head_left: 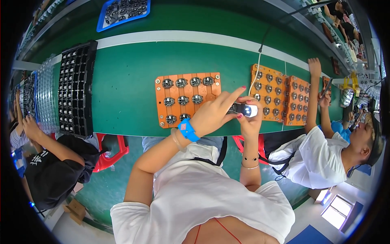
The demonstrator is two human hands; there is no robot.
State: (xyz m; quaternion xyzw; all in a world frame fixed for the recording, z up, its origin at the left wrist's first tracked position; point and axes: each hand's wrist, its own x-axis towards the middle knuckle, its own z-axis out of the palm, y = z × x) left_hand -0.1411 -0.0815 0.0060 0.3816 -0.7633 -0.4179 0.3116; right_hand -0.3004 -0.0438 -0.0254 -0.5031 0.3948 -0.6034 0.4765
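Note:
A small black device with a white end [250,110] is held up between my hands, over the near edge of the bench. My right hand [251,127] closes round it from the right, fingers and thumb at its white end. From the left, my left hand [212,112] reaches across with the index finger stretched out past the device. Its thumb is against the device's black part, and its other fingers are partly hidden. Just behind my hands lies an orange tray [175,92] with rows of round black parts; my left hand covers its near right corner.
Two more orange trays [288,87] of round parts lie to the right, with a white cable [255,78] over one. A black compartment tray [75,89] stands left beside bubble wrap [45,95]. A blue bin [123,14] is at the back. Co-workers sit on both sides.

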